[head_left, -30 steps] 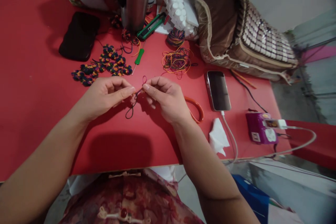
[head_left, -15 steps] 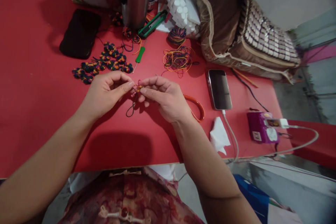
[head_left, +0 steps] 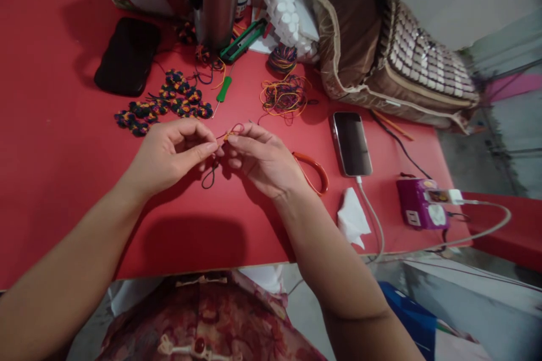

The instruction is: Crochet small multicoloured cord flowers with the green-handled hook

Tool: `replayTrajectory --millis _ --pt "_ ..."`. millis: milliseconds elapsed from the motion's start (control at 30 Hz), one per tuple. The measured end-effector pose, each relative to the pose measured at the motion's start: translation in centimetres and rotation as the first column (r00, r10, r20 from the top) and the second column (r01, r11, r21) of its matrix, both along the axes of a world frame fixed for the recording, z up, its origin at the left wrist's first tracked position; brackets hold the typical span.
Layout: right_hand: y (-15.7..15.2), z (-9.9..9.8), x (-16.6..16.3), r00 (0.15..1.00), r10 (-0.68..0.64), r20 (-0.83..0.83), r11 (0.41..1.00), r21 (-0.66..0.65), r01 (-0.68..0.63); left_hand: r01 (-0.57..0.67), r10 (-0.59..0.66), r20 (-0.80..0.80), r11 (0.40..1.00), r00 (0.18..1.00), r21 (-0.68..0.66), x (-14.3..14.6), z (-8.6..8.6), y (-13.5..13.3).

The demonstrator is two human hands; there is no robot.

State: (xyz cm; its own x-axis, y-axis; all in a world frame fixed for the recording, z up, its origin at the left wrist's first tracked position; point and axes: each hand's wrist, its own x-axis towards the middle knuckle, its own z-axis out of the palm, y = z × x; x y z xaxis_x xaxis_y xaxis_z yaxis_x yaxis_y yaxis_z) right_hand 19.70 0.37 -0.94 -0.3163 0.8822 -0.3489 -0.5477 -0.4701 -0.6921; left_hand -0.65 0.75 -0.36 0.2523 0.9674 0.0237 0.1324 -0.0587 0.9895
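Observation:
Over the red table my left hand [head_left: 180, 149] pinches a thin cord between thumb and forefinger. Close beside it, my right hand [head_left: 262, 155] grips the knotted multicoloured cord [head_left: 231, 134], which shows orange and dark pink strands. A dark loop of cord [head_left: 209, 176] hangs below the fingertips. Beyond my hands lie several dark, orange-flecked knotted cord pieces [head_left: 173, 96]. Past my fingers rests a green-handled tool [head_left: 224, 89] with a thin metal shaft. A loose tangle of cord [head_left: 283, 96] lies to its right, with a wound ball of cord [head_left: 282, 59] behind.
A phone [head_left: 352, 144] on a charging cable, a white tissue [head_left: 353, 217] and a purple power adapter [head_left: 421, 203] are at right. Orange handles [head_left: 315, 172] show beside my right wrist. Toward the back are a metal flask [head_left: 220, 0], a green box cutter [head_left: 243, 40] and a brown bag [head_left: 359, 39].
A pink loop of cord now stands out more above my right fingertips. My fingers have shifted slightly on the cord, and the whole view has moved a little.

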Motion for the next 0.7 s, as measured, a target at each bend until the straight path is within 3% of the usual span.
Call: replayTrajectory --millis 200,433,600,700 --pt "-0.2 0.4 -0.5 1.000 0.025 -0.018 0.999 -0.028 -0.025 0.025 0.042 -0.232 0.960 0.972 0.278 0.3 -1.4 0.0" --pt "-0.5 0.1 -1.0 0.995 -0.094 0.032 0.994 0.055 0.092 0.061 0.053 -0.237 0.891 0.970 0.449 0.6 -0.8 -0.6" --pt "-0.6 0.1 -1.2 0.990 -0.124 0.064 0.989 0.090 0.118 -0.126 0.141 -0.045 0.963 0.989 0.239 1.1 -0.6 -0.9" --pt "-0.7 0.2 -1.4 0.987 -0.123 0.102 0.988 0.102 0.112 -0.176 0.168 0.073 0.977 0.983 0.118 1.4 -0.6 -0.8"
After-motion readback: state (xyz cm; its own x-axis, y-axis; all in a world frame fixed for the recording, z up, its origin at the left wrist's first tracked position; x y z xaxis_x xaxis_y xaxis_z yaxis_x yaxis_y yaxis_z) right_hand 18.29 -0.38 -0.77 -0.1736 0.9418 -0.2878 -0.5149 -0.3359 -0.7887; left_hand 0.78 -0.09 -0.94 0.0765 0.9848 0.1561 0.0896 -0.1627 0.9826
